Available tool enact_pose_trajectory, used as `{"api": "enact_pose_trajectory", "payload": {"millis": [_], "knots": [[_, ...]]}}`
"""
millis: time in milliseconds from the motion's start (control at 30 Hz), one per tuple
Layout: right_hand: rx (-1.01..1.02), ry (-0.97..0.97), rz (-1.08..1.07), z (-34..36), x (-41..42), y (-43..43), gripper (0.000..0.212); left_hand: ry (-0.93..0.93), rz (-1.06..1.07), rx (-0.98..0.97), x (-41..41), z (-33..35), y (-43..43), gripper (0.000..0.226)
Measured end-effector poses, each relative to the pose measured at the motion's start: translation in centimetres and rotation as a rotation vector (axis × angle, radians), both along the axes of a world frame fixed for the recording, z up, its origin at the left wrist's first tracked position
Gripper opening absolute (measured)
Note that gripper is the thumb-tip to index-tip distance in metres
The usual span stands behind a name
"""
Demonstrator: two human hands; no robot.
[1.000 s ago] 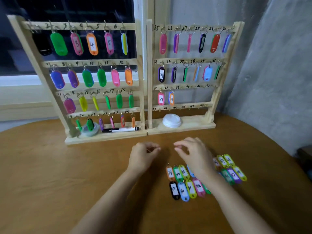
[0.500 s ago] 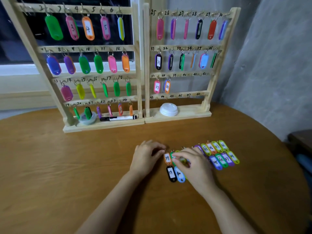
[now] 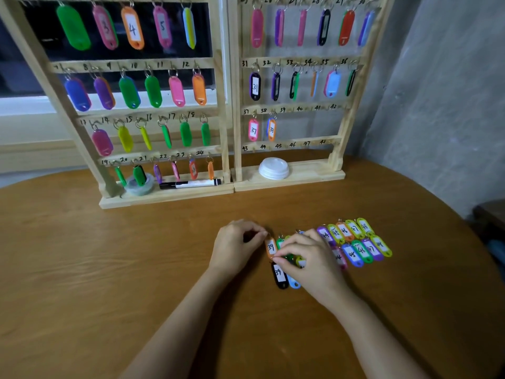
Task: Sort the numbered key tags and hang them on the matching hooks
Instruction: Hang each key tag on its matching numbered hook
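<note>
Two rows of numbered key tags (image 3: pixel 355 242) lie on the brown table (image 3: pixel 109 269), right of centre. An orange tag marked 39 (image 3: pixel 270 247) lies at their left end, with a black tag also marked 39 (image 3: pixel 279 274) just below it. My left hand (image 3: pixel 235 246) has its thumb and forefinger pinched at the orange tag's ring. My right hand (image 3: pixel 311 262) pinches that tag's lower end and hides several tags beneath it. On the right rack (image 3: pixel 352 105), hooks 37 and 38 carry tags, while hook 39 (image 3: pixel 282 112) and those after it are bare.
The left rack (image 3: pixel 224 105) holds tags on hooks up to 24. On its base lie a black-and-white marker (image 3: pixel 191 184) and a roll of tape (image 3: pixel 139 187). A white lid (image 3: pixel 274 168) sits on the right rack's base. A grey wall stands at the right.
Both hands came down from above the table onto the left end of the tag rows and closed in on the orange 39 tag. The view tilted down toward the table.
</note>
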State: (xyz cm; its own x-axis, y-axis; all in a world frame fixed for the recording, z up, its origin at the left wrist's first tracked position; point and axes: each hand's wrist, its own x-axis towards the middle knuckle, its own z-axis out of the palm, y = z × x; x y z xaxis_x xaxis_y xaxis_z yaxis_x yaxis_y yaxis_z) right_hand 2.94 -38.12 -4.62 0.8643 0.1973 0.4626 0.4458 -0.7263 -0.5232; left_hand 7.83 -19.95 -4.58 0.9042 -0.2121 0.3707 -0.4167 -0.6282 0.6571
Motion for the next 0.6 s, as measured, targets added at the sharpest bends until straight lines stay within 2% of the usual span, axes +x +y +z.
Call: {"api": "enact_pose_trajectory", "payload": {"millis": [67, 267, 400, 600], "knots": [[0.04, -0.006, -0.006, 0.0, 0.1, 0.0, 0.017, 0.019, 0.001, -0.027, 0.0, 0.0, 0.0, 0.006], [0.145, -0.021, -0.013, 0.2, 0.4, -0.1, 0.003, 0.102, 0.018, -0.172, -0.2, 0.4, 0.0, 0.007], [0.234, -0.029, -0.008, 1.7, 0.6, -0.2, 0.006, 0.168, 0.042, -0.233, 0.0, 1.8, 0.0, 0.019], [0.365, 0.041, -0.107, 5.4, 2.4, -1.3, 0.01, 0.376, 0.093, -0.4, 1.5, 5.6, -1.4, 0.014]]}}
